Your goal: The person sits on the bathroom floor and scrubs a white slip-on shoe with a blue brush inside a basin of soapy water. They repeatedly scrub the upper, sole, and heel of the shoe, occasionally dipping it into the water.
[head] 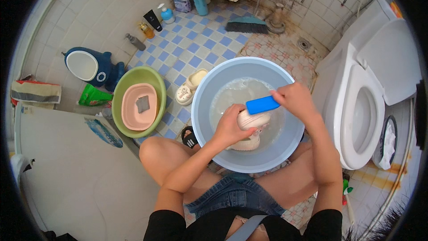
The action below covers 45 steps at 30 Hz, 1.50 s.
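Note:
My left hand [230, 125] grips a cream clog [252, 120] above the water in a large light blue basin [204, 90] set between my legs. The clog's ridged side faces up, and its lower part reaches down toward the cloudy, sudsy water [230, 90]. In my right hand [294, 102] is a blue scrubbing brush [262, 104], its block lying against the upper end of the clog. The bristles are hidden beneath the block. On the tiled floor just left of the basin sits another cream clog [184, 93] with small decorations.
Left of the basin, a green tub [163, 98] holds a pink basin [128, 113] with a grey cloth [143, 104]. The toilet [346, 134] stands close on the right. A broom [247, 25] and several bottles [167, 14] line the far side. A blue child's urinal [103, 73] is at the left wall.

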Tool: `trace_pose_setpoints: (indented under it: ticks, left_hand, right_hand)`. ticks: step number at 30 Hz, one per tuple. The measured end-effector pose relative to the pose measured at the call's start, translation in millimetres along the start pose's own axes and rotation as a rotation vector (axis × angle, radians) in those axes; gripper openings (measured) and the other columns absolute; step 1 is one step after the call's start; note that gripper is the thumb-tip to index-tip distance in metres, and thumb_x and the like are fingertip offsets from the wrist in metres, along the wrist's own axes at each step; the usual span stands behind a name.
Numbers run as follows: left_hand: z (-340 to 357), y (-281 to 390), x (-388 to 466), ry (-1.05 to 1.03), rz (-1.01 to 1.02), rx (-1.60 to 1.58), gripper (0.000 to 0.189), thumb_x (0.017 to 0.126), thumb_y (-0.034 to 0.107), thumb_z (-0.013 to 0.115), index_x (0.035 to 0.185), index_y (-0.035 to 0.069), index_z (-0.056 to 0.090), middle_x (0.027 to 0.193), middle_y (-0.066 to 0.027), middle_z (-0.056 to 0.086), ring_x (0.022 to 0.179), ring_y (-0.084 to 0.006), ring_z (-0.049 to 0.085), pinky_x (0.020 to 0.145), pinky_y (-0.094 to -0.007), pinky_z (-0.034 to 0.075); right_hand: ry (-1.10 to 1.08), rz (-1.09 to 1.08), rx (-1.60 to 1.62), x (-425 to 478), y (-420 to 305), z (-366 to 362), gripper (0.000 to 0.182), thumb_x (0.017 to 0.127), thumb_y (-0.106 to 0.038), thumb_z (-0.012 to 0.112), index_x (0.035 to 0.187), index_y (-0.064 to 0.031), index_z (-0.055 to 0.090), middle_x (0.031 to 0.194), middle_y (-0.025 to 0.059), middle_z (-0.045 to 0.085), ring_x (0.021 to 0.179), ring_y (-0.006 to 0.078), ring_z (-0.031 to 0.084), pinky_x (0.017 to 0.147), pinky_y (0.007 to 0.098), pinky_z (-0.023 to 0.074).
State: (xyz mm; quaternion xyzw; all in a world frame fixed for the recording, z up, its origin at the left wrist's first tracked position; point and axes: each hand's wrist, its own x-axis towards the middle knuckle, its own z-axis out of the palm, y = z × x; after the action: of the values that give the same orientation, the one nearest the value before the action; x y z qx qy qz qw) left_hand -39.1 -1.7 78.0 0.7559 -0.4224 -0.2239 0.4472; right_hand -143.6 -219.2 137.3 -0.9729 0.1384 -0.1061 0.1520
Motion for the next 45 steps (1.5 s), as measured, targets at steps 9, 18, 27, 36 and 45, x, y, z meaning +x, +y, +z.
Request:
trace_pose_setpoints:
  ticks: [9,18,27,36,45]
  left_hand:
    - [-2,1,0,0.008,0.016,0.0,0.06,0.063,0.021,0.083,0.112,0.001,0.054,0.106,-0.0152,0.058,0.101,-0.0312,0.058,0.089,-0.0381,0.047]
    - [-3,-7,2,0.02,0.003,-0.005,0.06,0.063,0.019,0.083,0.113,0.003,0.054,0.108,-0.0148,0.059,0.102,-0.0288,0.059,0.088,-0.0364,0.048]
    - [-10,-13,8,0.078,-0.111,0.028,0.061,0.064,0.02,0.082,0.115,0.003,0.054,0.107,-0.0156,0.06,0.101,-0.0284,0.06,0.088,-0.0378,0.048]
    - [-15,-16,9,0.083,-0.04,0.029,0.062,0.065,0.02,0.081,0.117,0.001,0.054,0.11,-0.0157,0.059,0.102,-0.029,0.06,0.089,-0.037,0.048]
    - [-12,-16,11,0.06,-0.03,0.004,0.062,0.065,0.019,0.081,0.118,0.001,0.055,0.11,-0.0154,0.059,0.103,-0.0283,0.06,0.09,-0.0365,0.048]
  right_hand:
    - [0.02,-0.046,0.008,-3,-13,10,0.039,0.088,-0.037,0.06,0.063,-0.0083,0.068,0.056,0.0116,0.06,0.053,0.0317,0.059,0.052,0.0399,0.0476]
    - [-0.036,0.064,0.055,-5,12,1,0.041,0.087,-0.039,0.061,0.062,-0.0066,0.066,0.057,0.0106,0.061,0.055,0.0315,0.06,0.056,0.0405,0.0477]
    - [-0.012,-0.023,-0.08,-2,16,7,0.044,0.087,-0.045,0.058,0.061,-0.0099,0.062,0.058,0.0068,0.06,0.057,0.0258,0.059,0.066,0.0368,0.0443]
    - [0.044,-0.118,-0.125,0,8,21,0.045,0.089,-0.046,0.055,0.063,-0.0102,0.063,0.059,0.0072,0.061,0.058,0.0256,0.06,0.066,0.0379,0.0447]
    - [0.106,-0.24,-0.154,4,-16,28,0.045,0.087,-0.044,0.058,0.062,-0.0074,0.063,0.059,0.0089,0.061,0.06,0.0273,0.06,0.065,0.0384,0.045]
